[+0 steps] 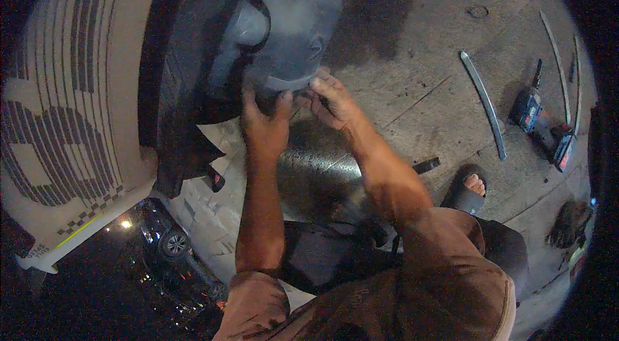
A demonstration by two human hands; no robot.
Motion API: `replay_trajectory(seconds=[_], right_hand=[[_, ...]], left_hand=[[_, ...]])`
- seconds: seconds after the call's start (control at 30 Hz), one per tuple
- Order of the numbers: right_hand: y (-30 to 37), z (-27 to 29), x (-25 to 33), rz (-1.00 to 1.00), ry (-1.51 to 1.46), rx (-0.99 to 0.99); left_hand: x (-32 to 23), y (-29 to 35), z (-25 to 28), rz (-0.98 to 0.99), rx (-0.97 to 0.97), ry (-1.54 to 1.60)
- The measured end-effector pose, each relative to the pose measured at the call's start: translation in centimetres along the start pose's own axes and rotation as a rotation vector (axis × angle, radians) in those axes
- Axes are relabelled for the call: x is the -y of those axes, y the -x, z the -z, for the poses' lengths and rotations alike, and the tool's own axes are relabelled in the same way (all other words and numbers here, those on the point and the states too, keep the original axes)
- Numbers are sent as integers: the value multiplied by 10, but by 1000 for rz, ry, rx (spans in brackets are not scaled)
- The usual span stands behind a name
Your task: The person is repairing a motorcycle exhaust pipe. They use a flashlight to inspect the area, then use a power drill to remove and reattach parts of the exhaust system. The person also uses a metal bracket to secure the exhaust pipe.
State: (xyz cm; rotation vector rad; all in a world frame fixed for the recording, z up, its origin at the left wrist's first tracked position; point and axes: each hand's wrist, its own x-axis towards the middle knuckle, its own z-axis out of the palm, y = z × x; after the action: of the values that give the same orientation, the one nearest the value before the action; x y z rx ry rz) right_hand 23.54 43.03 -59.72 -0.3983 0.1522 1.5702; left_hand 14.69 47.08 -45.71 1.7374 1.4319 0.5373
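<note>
A smooth grey panel [298, 38], which looks like part of a vehicle's bumper, stands in front of me with a rounded, lamp-like bulge [250, 23] on its left. A paler strip [291, 81] runs along its near edge. My left hand [265, 123] grips that edge from the left, its thumb beside the strip and its fingertips lost in shadow. At the strip's right end, my right hand [330, 101] has its fingers curled and pressed against the panel edge. Whether something small lies between those fingers is hidden.
A pale panel with dark stripes [71, 83] rises at the left. Curved metal strips [483, 105] and a blue-and-black cordless power tool [540, 118] lie on the concrete at the right. Near my sandalled foot [469, 191] is a small dark object [426, 165]. A dark car [175, 244] stands beyond, lower left.
</note>
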Motion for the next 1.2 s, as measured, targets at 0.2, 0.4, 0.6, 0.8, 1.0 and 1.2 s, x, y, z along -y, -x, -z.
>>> replay_trajectory(seconds=[0.2,0.4,0.6,0.8,1.0,1.2], right_hand=[[-17,37,12,-53,-79,99],[-19,50,19,-7,-130,69],[-29,68,4,-7,-177,-54],[-3,46,-16,-45,-85,29],[75,20,-33,-145,426,17],[156,67,-69,-48,1887,36]], left_hand=[[19,-14,-54,72,-156,-405],[42,-25,-82,-60,-232,-403],[44,-32,-87,-88,-181,-317],[34,1,-54,55,-155,-300],[58,77,1,-192,-174,-330],[133,166,62,-170,-275,-143]])
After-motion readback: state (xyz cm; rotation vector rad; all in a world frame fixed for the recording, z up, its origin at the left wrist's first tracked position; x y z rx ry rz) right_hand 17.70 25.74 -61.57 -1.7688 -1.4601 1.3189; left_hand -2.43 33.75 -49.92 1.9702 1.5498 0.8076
